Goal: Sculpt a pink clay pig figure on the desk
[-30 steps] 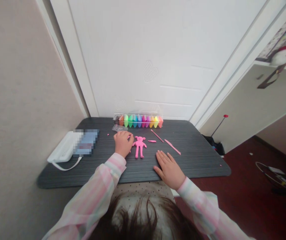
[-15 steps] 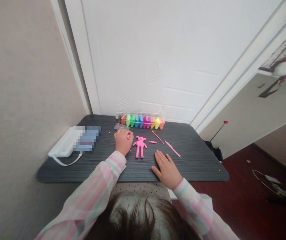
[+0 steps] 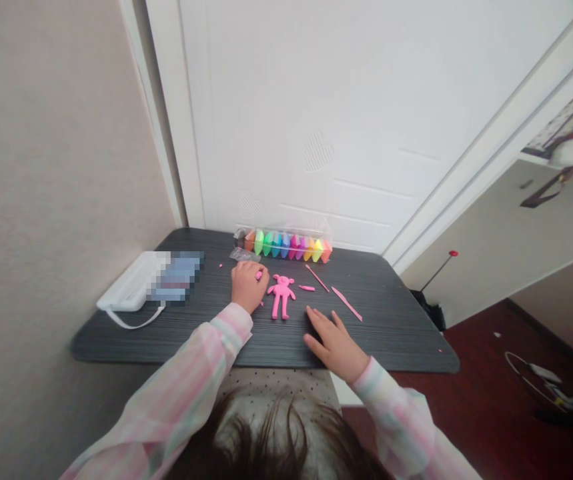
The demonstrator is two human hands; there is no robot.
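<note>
A pink clay figure [image 3: 281, 294] with round ears, arms and legs lies flat on the dark table [image 3: 166, 343]. Left of it, my left hand [image 3: 249, 285] is closed on a small lump of pink clay [image 3: 259, 275] that shows between thumb and fingers. My right hand [image 3: 337, 347] lies at the table's front, right of the figure, fingers spread and nothing in it. Past its fingertips are a short pink piece [image 3: 307, 288], a thin pink modelling tool [image 3: 317, 278] and a pink clay knife [image 3: 347, 304].
A clear tray of colored clay blocks [image 3: 286, 245] stands at the back against a white door [image 3: 266, 100]. On the left sits a white device with a strap [image 3: 129, 283], its screen blurred out. Pink crumbs [image 3: 221, 265] dot the table. A wall rises at left.
The view has tilted slightly. My right hand has shifted a little toward the table's front edge, its fingers looking more spread. My left hand still grips the clay lump beside the figure.
</note>
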